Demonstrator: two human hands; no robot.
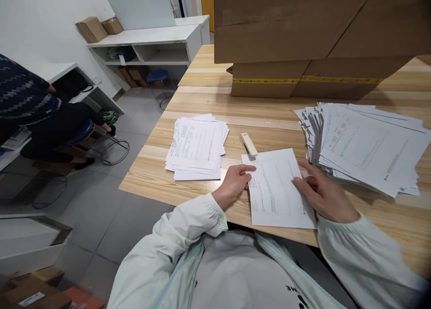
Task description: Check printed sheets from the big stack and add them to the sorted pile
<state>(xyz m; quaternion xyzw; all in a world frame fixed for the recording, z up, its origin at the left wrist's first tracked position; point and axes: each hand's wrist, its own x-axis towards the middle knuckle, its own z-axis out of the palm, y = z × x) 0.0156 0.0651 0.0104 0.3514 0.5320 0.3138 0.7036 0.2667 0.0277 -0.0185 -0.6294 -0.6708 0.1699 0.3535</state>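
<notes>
A printed sheet of paper (274,187) lies on the wooden table (202,98) right in front of me. My left hand (234,183) pinches its left edge with thumb and fingers. My right hand (319,192) rests flat on the sheet's right side, fingers spread. A beige stapler (248,144) lies just beyond the sheet's top left corner. A small stack of printed papers (197,147) sits to the left, and a larger fanned stack of papers (367,147) sits to the right, next to my right hand.
Large cardboard boxes (303,39) stand at the back of the table. A seated person (30,111) in a dark patterned sweater is at far left on a blue chair. White shelving (151,44) with small boxes lines the wall.
</notes>
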